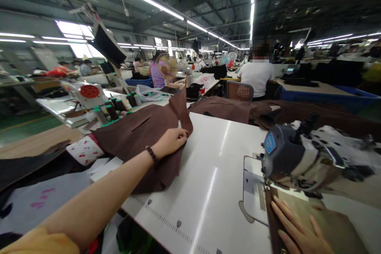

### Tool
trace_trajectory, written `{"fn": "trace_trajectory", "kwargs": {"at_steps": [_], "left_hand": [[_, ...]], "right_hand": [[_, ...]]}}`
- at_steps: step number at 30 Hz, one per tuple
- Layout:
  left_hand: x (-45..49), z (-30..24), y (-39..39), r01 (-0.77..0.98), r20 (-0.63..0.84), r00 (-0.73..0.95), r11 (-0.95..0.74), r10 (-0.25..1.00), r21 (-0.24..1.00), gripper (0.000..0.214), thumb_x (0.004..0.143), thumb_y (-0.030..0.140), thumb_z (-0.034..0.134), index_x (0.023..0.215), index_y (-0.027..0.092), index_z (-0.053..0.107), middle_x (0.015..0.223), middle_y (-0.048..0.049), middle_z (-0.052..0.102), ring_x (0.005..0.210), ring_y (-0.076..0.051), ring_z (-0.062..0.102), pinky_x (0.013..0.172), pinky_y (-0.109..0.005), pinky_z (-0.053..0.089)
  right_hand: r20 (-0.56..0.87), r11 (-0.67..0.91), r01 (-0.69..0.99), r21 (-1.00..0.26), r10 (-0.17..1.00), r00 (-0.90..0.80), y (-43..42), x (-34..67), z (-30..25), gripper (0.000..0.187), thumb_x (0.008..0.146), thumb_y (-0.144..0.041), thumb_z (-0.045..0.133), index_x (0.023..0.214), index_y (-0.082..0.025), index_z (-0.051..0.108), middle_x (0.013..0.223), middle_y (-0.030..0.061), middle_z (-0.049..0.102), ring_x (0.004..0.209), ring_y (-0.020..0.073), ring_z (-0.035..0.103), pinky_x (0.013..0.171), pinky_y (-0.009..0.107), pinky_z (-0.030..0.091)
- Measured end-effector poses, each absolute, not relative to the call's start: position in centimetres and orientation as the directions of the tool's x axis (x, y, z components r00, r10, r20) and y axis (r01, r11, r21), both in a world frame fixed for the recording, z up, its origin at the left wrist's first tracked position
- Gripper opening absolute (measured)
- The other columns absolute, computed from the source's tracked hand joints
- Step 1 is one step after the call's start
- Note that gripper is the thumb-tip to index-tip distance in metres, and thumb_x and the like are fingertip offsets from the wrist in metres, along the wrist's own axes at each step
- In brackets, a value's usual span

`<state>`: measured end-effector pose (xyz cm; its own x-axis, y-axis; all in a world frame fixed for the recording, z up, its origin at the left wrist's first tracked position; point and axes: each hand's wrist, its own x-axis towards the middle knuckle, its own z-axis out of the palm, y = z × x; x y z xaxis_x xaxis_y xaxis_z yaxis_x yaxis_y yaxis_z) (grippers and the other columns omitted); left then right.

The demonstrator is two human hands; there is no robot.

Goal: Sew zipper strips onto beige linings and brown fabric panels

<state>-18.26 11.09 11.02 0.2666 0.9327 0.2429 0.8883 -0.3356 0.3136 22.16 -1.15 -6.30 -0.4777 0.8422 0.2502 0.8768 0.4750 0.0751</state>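
Observation:
My left hand (170, 141), a dark beaded bracelet on its wrist, reaches out over a brown fabric piece (149, 131) on the left of the white table. Its fingers are curled closed on the edge of that fabric, beside a narrow strip that stands up and folds over. At the lower right, my right hand (297, 226) lies flat with fingers stretched on a brown fabric panel (336, 218). That panel's dark edge band is near the needle area of the sewing machine (285, 154), beside its metal plate (254, 190). The needle itself is hidden.
More brown fabric (226, 107) drapes along the table's far edge. Thread cones (111, 109) stand at the left, near another sewing machine (86, 93). White paper (53, 198) and dark cloth lie at lower left. A person in a white shirt (256, 75) sits ahead on a chair (239, 90).

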Motion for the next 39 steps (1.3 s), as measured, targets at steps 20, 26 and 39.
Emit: {"fn": "trace_trajectory", "kwargs": {"at_steps": [20, 26, 39], "left_hand": [[-5.7, 4.7, -4.2, 0.471, -0.225, 0.880, -0.827, 0.417, 0.308, 0.087, 0.073, 0.053, 0.061, 0.138, 0.009, 0.023, 0.140, -0.0189, 0.029, 0.130, -0.034, 0.023, 0.107, -0.054, 0.017], [-6.0, 5.5, -3.2, 0.524, -0.139, 0.846, -0.754, 0.515, 0.397, 0.048, 0.086, 0.023, 0.045, 0.133, 0.022, 0.036, 0.127, -0.0100, 0.045, 0.118, -0.025, 0.042, 0.104, -0.043, 0.031], [-0.8, 5.7, 3.5, 0.417, -0.151, 0.887, -0.616, 0.436, 0.668, 0.037, 0.094, 0.025, 0.029, 0.129, 0.022, 0.042, 0.141, -0.0065, 0.031, 0.133, -0.020, 0.020, 0.109, -0.051, 0.005]], "right_hand": [[-0.037, 0.219, 0.935, -0.280, 0.970, -0.238, -2.8, 18.5, 1.2, 0.048, 0.088, -0.028, 0.028, 0.136, -0.022, 0.029, 0.144, 0.0013, 0.023, 0.133, 0.0171, 0.021, 0.107, 0.055, 0.011], [-0.020, 0.223, 0.930, -0.293, 0.971, -0.239, -3.0, 18.4, 1.4, 0.048, 0.088, -0.028, 0.029, 0.136, -0.022, 0.030, 0.143, 0.0010, 0.025, 0.133, 0.0170, 0.021, 0.107, 0.056, 0.011], [0.035, 0.263, 0.904, -0.336, 0.963, -0.267, -3.2, 18.2, 1.7, 0.045, 0.089, -0.023, 0.032, 0.134, -0.028, 0.033, 0.138, 0.0021, 0.036, 0.129, 0.0204, 0.029, 0.105, 0.060, 0.011]]}}
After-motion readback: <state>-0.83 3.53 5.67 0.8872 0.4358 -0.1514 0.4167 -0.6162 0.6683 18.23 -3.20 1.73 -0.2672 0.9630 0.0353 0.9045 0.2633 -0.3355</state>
